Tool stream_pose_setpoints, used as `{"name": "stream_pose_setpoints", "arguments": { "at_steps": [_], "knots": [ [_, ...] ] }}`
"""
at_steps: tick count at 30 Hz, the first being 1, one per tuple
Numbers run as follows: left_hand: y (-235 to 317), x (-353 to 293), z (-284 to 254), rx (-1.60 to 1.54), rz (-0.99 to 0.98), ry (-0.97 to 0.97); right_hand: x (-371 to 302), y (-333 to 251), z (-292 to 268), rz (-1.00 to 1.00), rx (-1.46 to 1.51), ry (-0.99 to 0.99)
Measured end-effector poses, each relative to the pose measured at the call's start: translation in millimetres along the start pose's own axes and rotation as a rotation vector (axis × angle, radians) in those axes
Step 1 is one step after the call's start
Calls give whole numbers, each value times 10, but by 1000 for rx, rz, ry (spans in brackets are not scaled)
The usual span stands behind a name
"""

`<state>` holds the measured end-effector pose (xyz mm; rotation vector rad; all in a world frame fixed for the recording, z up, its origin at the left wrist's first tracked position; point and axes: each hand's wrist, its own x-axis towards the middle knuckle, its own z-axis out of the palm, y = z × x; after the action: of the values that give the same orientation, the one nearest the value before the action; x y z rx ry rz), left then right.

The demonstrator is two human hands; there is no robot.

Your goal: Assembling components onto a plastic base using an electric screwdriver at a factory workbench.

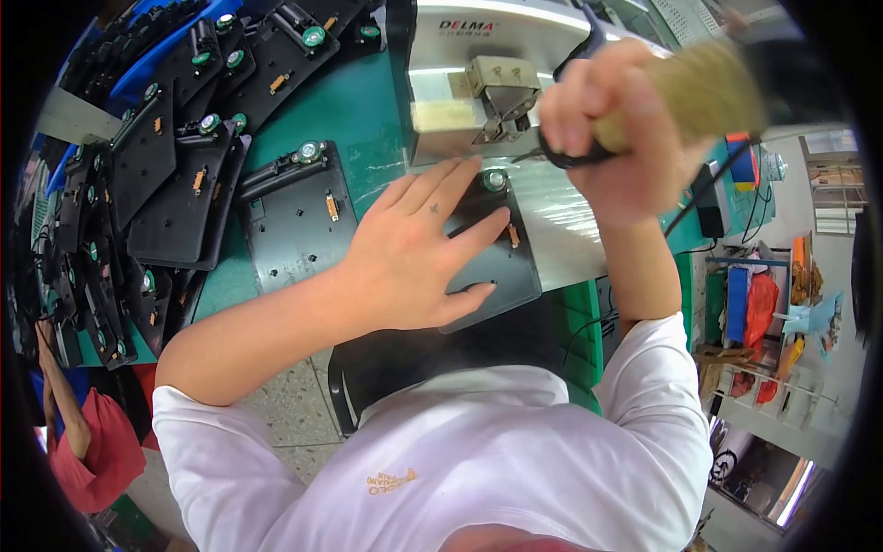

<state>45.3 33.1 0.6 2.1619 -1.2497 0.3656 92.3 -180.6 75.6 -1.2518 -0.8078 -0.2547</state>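
My left hand (414,244) lies spread over a black plate (501,276), covering much of its left side. A round green-ringed part (495,180) and a small orange-brown connector (513,236) show on that plate. Raised to the right, my right hand (625,129) is wrapped round a power screwdriver (704,97) with a tan body, blurred towards its upper end. Its thin bit points left, just below the front mechanism of a silver bench machine (437,69). A second black plate (299,225) with a tube along its top edge rests left of my left hand.
Several similar black plates (170,216) are heaped at the left of the green table (363,92). A black cable (713,184) runs down at the right, near a black box (711,201). At the lower left, another person's red sleeve (97,451) shows.
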Motion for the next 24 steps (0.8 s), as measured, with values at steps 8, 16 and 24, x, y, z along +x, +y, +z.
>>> {"name": "stream_pose_setpoints", "arguments": {
  "at_steps": [8, 16, 24],
  "knots": [
    [-41, 30, -5, -56, 44, -143, 339, 368, 146, -205, 639, 155],
    [-31, 52, 20, -44, 25, -120, 274, 52, 372, 50, -206, 404],
    [-37, 14, 23, -48, 69, -128, -321, -128, 355, 247, -203, 477]
  ]
}}
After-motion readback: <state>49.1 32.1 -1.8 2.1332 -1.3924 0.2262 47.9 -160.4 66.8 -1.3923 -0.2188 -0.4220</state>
